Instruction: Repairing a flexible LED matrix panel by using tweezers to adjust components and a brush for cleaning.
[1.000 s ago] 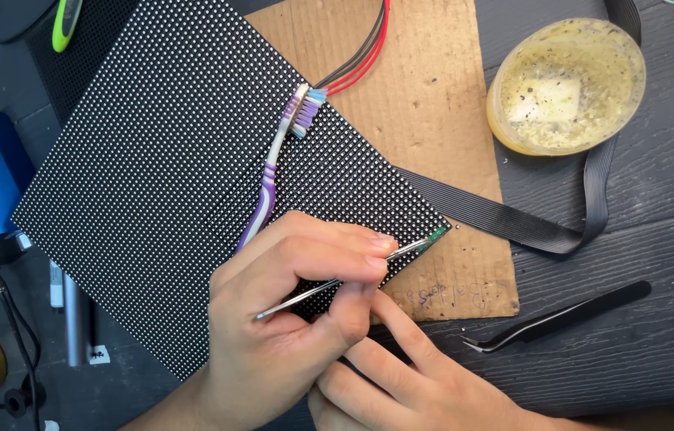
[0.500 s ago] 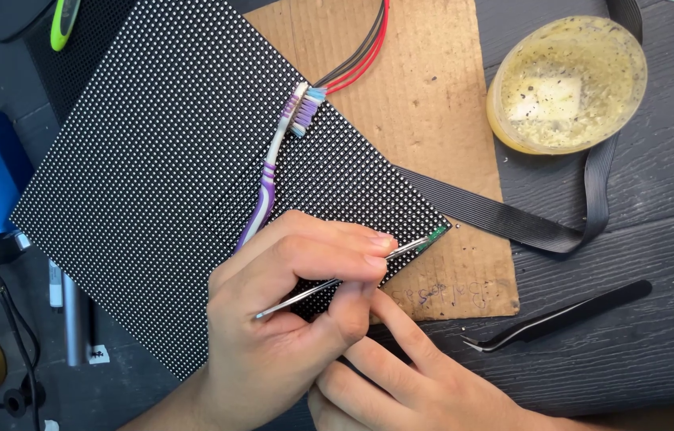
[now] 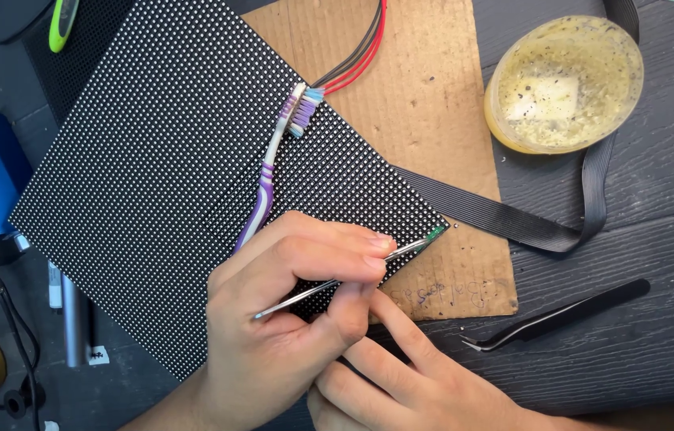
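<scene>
The left hand [image 3: 289,319] grips thin metal tweezers [image 3: 337,281], their tip at the right corner of the dotted LED panel [image 3: 169,175]. The right hand [image 3: 417,383] lies partly curled beneath, one finger against the cardboard [image 3: 433,120], holding nothing.

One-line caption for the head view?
Left hand holds thin metal tweezers at the dotted panel's corner; right hand beneath; toothbrush lies on panel.

Square black panel [image 3: 169,183]: white dot grid, green right corner. Plastic toothbrush [image 3: 269,183]: white and purple handle. Cardboard sheet [image 3: 425,104]: plain brown. Wires [image 3: 357,60]: red, black. Round tub [image 3: 564,84]: yellow, speckled. Wooden table [image 3: 656,215]: dark grey.
</scene>
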